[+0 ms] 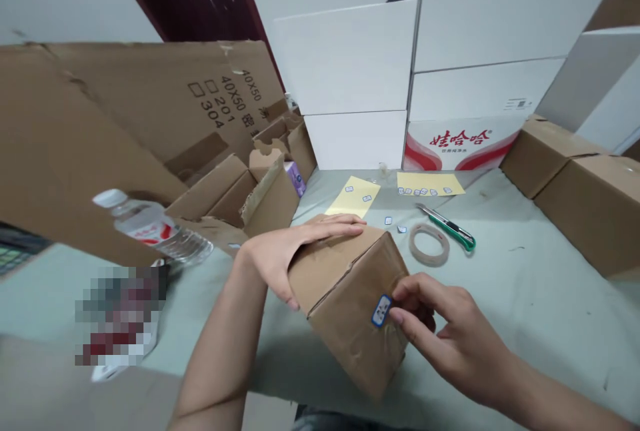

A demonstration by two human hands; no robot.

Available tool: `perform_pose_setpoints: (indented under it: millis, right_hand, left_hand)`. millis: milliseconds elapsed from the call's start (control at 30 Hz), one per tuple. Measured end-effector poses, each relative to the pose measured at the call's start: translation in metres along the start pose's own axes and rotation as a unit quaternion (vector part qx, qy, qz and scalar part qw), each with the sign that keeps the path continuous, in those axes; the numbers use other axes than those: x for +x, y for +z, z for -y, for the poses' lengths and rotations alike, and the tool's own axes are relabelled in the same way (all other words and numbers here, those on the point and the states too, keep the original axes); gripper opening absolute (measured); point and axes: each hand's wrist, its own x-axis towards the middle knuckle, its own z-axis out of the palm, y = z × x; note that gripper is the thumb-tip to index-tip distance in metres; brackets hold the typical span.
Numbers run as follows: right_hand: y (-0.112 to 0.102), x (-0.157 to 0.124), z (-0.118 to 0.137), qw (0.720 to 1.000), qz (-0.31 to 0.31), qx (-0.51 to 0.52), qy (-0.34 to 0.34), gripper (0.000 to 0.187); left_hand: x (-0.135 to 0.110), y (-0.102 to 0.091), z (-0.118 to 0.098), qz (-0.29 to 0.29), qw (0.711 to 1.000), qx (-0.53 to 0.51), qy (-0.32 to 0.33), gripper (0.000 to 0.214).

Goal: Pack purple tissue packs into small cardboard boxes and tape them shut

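Note:
A brown cardboard box [350, 337] is tilted on the table in front of me. My left hand [295, 251] spans its top, thumb on the near side and fingers over the far edge, gripping it. At the box's right side, my right hand [440, 331] pinches the edge of a small blue-bordered label [381, 311] with thumb and forefinger. The label lies against the box face; whether it is fully stuck there I cannot tell. Beyond the box are two loose labels, one of them [389, 221] flat on the cloth.
A tape roll [429, 245] and a green utility knife [447, 226] lie behind the box. Yellow sheets [354, 197] carry several labels. A water bottle [155, 227] and open cartons [260, 197] stand left, white boxes [355, 71] behind, brown boxes [580, 184] right.

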Motion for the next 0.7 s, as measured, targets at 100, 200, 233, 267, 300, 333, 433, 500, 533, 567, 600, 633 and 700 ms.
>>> perform_pose_setpoints:
  millis: [100, 200, 233, 267, 300, 333, 433, 500, 533, 567, 600, 633, 700]
  right_hand:
    - [0.007, -0.001, 0.004, 1.0, -0.017, -0.002, 0.0, 0.009]
    - [0.012, -0.003, 0.007, 1.0, -0.024, 0.012, 0.014, 0.012]
    - [0.013, -0.003, 0.007, 0.999, -0.025, 0.015, 0.022, 0.014]
    - [0.014, -0.003, 0.008, 0.999, -0.026, 0.018, 0.028, 0.016]
    - [0.015, -0.003, 0.007, 0.999, -0.029, 0.021, 0.035, 0.017]
    - [0.015, -0.003, 0.007, 0.998, -0.033, 0.024, 0.042, 0.018]
    - [0.015, -0.002, 0.004, 0.996, -0.044, 0.036, 0.064, 0.02]
    - [0.016, -0.003, 0.004, 0.995, -0.047, 0.047, 0.078, 0.021]
    - [0.018, -0.004, 0.006, 0.994, -0.051, 0.053, 0.081, 0.021]
    - [0.021, -0.005, 0.008, 0.993, -0.057, 0.061, 0.082, 0.021]
    - [0.024, -0.007, 0.01, 0.992, -0.063, 0.071, 0.08, 0.021]
    - [0.027, -0.009, 0.011, 0.992, -0.064, 0.084, 0.074, 0.021]
    - [0.028, -0.016, 0.008, 0.99, -0.031, 0.122, 0.062, 0.021]
  left_hand:
    - [0.0, -0.002, 0.003, 0.001, 1.0, -0.01, -0.005, 0.115]
    - [-0.002, -0.003, 0.007, 0.001, 1.0, -0.009, 0.018, 0.114]
    - [-0.002, -0.003, 0.008, 0.001, 0.999, -0.008, 0.031, 0.115]
    - [-0.003, -0.002, 0.008, 0.002, 0.999, -0.006, 0.044, 0.115]
    - [-0.003, -0.002, 0.008, 0.001, 0.998, -0.004, 0.056, 0.115]
    - [-0.004, -0.001, 0.008, -0.001, 0.998, 0.0, 0.065, 0.115]
    - [-0.005, 0.002, 0.005, -0.019, 0.997, 0.015, 0.077, 0.111]
    - [-0.006, 0.004, 0.003, -0.024, 0.997, 0.017, 0.064, 0.109]
    - [-0.006, 0.004, 0.002, -0.024, 0.998, 0.016, 0.054, 0.11]
    - [-0.006, 0.004, 0.001, -0.022, 0.999, 0.014, 0.044, 0.11]
    - [-0.006, 0.005, 0.0, -0.02, 0.999, 0.014, 0.041, 0.111]
    - [-0.007, 0.005, 0.0, -0.019, 0.999, 0.016, 0.045, 0.111]
    - [-0.008, 0.005, 0.001, -0.022, 0.998, 0.021, 0.059, 0.109]
